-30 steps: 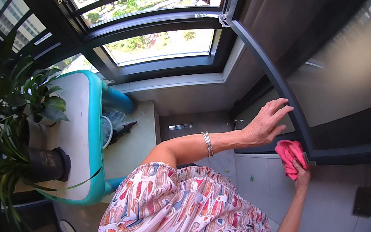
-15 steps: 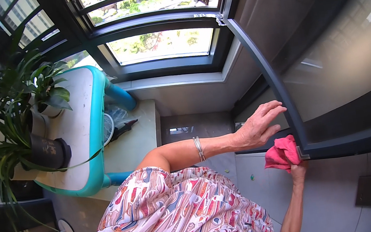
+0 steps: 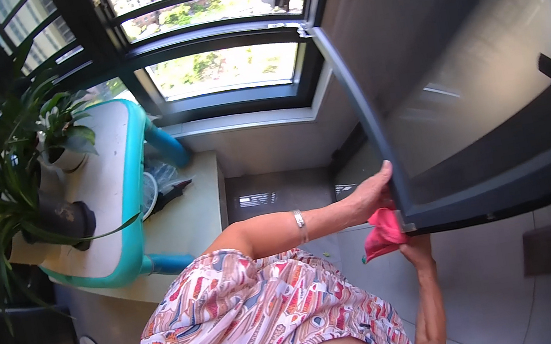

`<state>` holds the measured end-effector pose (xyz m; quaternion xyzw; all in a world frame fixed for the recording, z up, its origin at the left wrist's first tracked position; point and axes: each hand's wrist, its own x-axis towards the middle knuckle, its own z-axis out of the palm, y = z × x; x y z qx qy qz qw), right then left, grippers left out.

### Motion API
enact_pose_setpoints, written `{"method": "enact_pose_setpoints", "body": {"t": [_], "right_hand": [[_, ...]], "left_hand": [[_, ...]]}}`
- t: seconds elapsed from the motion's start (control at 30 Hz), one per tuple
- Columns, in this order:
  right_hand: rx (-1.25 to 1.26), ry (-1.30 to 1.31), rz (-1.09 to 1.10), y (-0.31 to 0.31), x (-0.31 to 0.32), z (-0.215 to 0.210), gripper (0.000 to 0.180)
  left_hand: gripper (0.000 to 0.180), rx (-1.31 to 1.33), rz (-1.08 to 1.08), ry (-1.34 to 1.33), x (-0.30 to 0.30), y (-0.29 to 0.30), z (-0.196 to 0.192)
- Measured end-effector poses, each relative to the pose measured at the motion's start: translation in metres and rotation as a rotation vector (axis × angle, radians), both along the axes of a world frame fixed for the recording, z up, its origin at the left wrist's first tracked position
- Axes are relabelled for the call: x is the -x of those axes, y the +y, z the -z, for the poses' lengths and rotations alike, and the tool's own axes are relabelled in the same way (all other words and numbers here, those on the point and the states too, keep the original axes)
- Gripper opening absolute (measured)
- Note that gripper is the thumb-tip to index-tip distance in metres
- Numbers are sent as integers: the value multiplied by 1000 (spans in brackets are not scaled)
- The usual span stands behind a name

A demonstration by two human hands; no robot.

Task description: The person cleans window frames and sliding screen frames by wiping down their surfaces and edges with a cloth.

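Note:
An opened window sash (image 3: 370,121) with a dark frame and a glass pane stands to my right. My left hand (image 3: 368,198), with a bracelet on its wrist, grips the sash's upright edge near the lower corner. Its thumb shows along the frame, while the other fingers are hidden behind it. Just below that corner, my right hand (image 3: 415,250) holds a pink cloth (image 3: 382,233) up against the underside of the frame. The sash hides part of the right hand's fingers. The cloth is bunched, with one end hanging to the left.
A turquoise-edged stool (image 3: 124,196) carrying potted plants (image 3: 55,214) stands on a ledge (image 3: 211,196) at left. Under it are a white basket (image 3: 149,193) and clear plastic. Ahead is the window frame (image 3: 229,106); a dark plate (image 3: 541,250) lies in the tiled floor (image 3: 476,277).
My left hand has gone from hovering with fingers stretched out to gripping the sash edge. The sash corner, my right hand and the cloth sit farther left; the whole view has shifted somewhat too.

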<state>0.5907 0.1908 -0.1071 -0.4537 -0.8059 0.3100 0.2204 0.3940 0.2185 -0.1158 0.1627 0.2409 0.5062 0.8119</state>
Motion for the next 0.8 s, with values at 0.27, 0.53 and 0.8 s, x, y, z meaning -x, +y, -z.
{"method": "enact_pose_setpoints", "body": {"t": [0.27,0.53,0.8], "right_hand": [[180,28,-334,1,44,-37,53],[907,421,-506,53,51,14,63],[105,101,-320,79,111,-11,59]], "left_hand": [[67,-35,-127,203,26,-30,-12],[55,96,-248,65,49,-60,-48],[43,119,-333,-108,93,-86,-50]]}}
